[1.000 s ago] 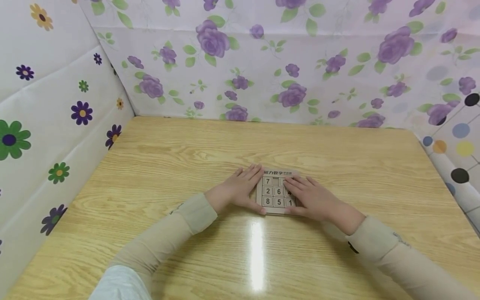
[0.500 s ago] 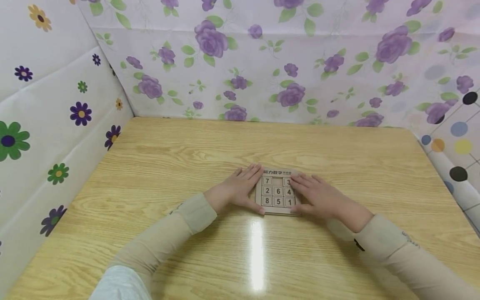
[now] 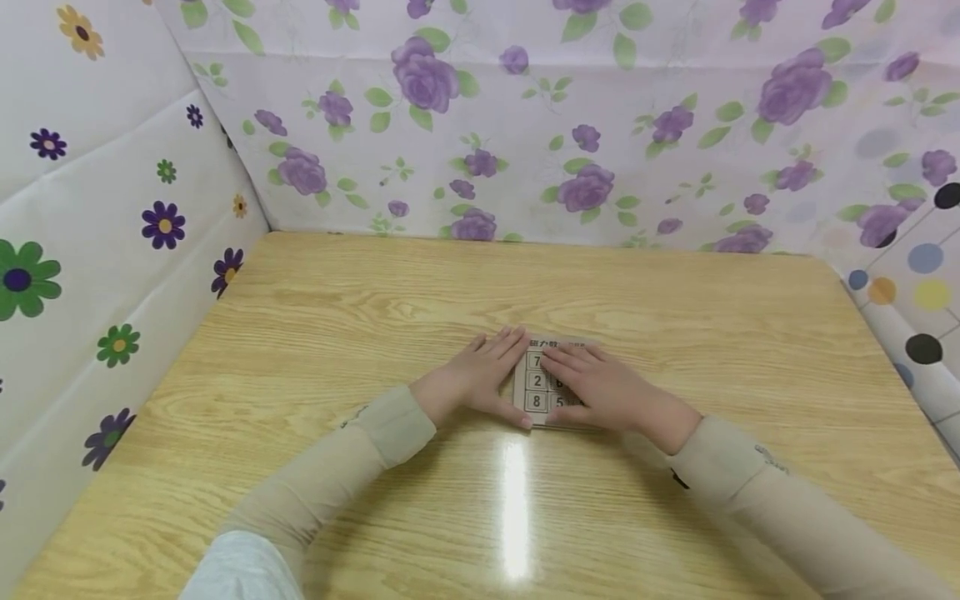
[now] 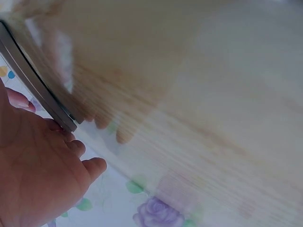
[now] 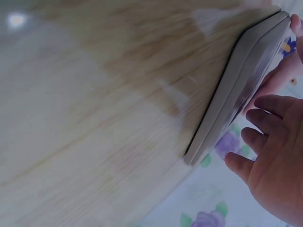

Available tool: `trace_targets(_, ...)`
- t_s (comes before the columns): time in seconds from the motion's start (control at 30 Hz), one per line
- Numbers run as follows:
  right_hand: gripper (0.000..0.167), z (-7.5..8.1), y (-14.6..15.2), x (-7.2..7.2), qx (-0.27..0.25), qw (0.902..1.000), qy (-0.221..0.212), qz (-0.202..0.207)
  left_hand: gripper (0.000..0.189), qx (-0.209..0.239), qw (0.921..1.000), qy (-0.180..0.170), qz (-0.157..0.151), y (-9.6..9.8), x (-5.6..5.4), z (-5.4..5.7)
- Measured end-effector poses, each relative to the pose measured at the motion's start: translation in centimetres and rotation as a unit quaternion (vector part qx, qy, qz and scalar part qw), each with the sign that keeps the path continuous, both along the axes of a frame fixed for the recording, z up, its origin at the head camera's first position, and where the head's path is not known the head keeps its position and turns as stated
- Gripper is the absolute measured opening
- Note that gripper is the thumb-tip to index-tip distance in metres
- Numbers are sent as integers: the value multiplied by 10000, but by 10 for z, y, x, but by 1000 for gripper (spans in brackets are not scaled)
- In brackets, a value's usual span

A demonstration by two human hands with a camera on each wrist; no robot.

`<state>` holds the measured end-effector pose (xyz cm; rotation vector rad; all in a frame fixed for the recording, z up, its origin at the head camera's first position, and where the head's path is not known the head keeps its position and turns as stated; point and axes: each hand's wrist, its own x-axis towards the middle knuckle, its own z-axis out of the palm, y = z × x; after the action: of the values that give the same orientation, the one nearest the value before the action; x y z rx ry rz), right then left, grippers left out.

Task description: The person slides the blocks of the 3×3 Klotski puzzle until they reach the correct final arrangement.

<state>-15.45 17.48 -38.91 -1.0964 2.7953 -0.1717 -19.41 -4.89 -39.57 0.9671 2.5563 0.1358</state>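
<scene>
Right hand moved leftward over puzzle, probably sliding a hidden tile — left hand at its edge, grips unclenched.

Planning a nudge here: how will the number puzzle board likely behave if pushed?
The number puzzle board looks stiff: its edges run straight. It may slide readily, since the table appears glossy. Lying flat and low, it seems unlikely to tip or roll.
</scene>
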Motion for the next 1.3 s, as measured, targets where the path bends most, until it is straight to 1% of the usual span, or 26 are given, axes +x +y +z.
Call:
trace_targets(0.1,80,1,-4,-1,61,10000,34,67,126,7,10000,38,-32,1,0,1)
trace_targets(0.23,79,0,-5,-1,93,9999,-22,95,127,17,10000,19,-39,2,-1,1)
trace_targets(0.43,78,-1,2,-2,46,10000,-69,47,126,25,10000,41,-35,1,-1,3)
trace_targets(0.6,76,-2,9,0,66,10000,9,64,127,24,10000,44,-40,-1,-1,4)
trace_targets(0.83,76,-1,6,1,38,9999,79,121,126,12,9999,116,-63,-2,0,3)
trace_targets(1.0,77,0,-2,0,118,9992,167,330,125,-16,9999,108,-74,-2,2,2)
trace_targets(1.1,78,-2,-4,0,156,9990,116,405,125,-23,9999,90,-70,-1,2,2)
trace_targets(1.3,76,-7,1,-1,47,9993,127,345,125,-73,9997,209,-118,0,2,0)
